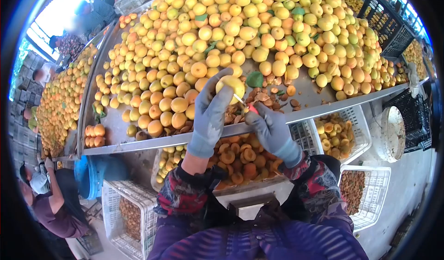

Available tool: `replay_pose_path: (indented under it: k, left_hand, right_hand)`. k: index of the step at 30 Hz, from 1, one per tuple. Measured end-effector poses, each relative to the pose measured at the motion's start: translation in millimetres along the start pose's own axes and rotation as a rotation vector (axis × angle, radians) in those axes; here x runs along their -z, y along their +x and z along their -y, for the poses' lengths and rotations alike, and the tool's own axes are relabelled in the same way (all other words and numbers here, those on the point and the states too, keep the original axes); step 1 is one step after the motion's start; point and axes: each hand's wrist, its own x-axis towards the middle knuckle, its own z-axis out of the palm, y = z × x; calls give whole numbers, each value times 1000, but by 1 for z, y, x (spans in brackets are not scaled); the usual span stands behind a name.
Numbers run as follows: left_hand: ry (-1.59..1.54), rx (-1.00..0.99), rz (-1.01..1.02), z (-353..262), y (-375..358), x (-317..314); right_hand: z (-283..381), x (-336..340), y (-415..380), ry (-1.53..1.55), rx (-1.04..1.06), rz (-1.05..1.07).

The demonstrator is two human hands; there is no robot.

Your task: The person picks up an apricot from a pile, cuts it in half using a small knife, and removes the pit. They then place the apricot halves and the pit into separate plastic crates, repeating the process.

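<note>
My left hand [210, 107], in a grey-blue glove, is closed around a yellow apricot [230, 85] above the table's front edge. To its right, my gloved right hand [268, 126] grips the red handle of a small knife [252, 109]. The thin metal end of the knife touches the apricot's lower right side. Behind and around my hands, a large heap of whole apricots [185, 75] covers much of the metal table [310, 86]. Brown pits and scraps [266, 98] lie just past my right hand. Below the edge, halved apricots [243, 158] fill a container.
White crates [370, 195] with pits or fruit stand on both sides below the table. A blue barrel [85, 176] is at the left, a white bucket [393, 133] at the right. Black crates [386, 24] stand farther right. Another person [55, 200] sits at the lower left.
</note>
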Motion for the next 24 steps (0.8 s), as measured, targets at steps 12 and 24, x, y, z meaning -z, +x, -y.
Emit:
replay_pose_path:
  k: [12,24]
  left_hand:
    - [-356,216,-175,-2,9,8]
    - [-302,172,-159,-3,5,10]
  right_hand:
    - [12,4,-2,-161,-40,6]
    - [9,0,-1,-149,-20,-14]
